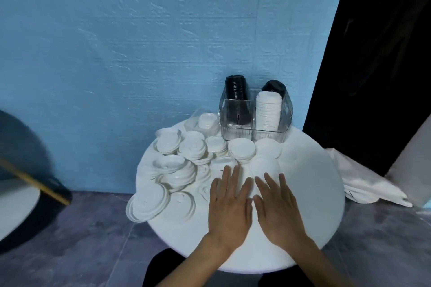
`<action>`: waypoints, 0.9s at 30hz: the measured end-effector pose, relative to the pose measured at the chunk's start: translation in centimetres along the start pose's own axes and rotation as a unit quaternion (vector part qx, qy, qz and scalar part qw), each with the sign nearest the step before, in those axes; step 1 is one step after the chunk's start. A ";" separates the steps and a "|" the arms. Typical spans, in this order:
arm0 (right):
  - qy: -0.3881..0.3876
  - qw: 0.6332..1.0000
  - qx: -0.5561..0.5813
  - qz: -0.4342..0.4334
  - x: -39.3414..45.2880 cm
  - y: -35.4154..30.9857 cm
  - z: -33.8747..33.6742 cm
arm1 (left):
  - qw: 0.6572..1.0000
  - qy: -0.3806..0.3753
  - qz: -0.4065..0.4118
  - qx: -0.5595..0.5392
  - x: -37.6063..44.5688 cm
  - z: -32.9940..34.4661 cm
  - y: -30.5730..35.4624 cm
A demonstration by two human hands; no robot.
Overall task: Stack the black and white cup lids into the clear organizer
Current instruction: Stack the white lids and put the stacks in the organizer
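Both hands lie flat, palms down, on the round white desk point(310, 193), fingers straight and spread, holding nothing: the left hand point(229, 205) just beside the right hand point(278, 207), thumbs nearly touching. Loose white lids point(193, 147) lie in low heaps across the left and far part of the desk, and a single white lid point(264, 166) lies just beyond the right fingertips. The clear organizer point(255, 116) stands at the far edge against the blue wall point(140, 53), holding a black lid stack point(235, 91) on its left, a white lid stack point(268, 109) on its right, and more black lids point(274, 86) behind that.
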State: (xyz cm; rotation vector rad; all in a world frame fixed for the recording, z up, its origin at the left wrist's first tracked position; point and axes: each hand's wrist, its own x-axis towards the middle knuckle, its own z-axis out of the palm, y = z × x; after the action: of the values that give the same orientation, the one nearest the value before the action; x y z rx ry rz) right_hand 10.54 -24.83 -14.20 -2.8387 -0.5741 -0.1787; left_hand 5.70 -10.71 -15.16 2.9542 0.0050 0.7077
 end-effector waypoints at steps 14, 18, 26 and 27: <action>0.051 0.999 -0.011 0.009 -2.3 -0.2 0.2 | 1.000 0.027 -0.002 -0.011 -1.1 0.4 -0.4; 0.070 0.997 -0.019 0.009 -2.3 -0.3 0.2 | 0.998 0.057 -0.010 -0.030 -1.6 -1.4 -0.6; 0.112 0.993 0.018 0.027 -2.6 -0.3 0.0 | 0.969 0.156 -0.158 -0.108 -6.3 -8.8 -8.9; 0.113 0.993 0.027 0.031 -2.5 -0.3 0.1 | 0.960 0.163 -0.199 -0.108 -7.3 -9.3 -10.4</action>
State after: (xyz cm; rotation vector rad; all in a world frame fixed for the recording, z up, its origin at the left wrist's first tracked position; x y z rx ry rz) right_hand 8.14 -25.46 -14.65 -2.7301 -0.4342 -0.4600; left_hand -4.83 0.38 -11.28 2.4830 0.4974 1.0375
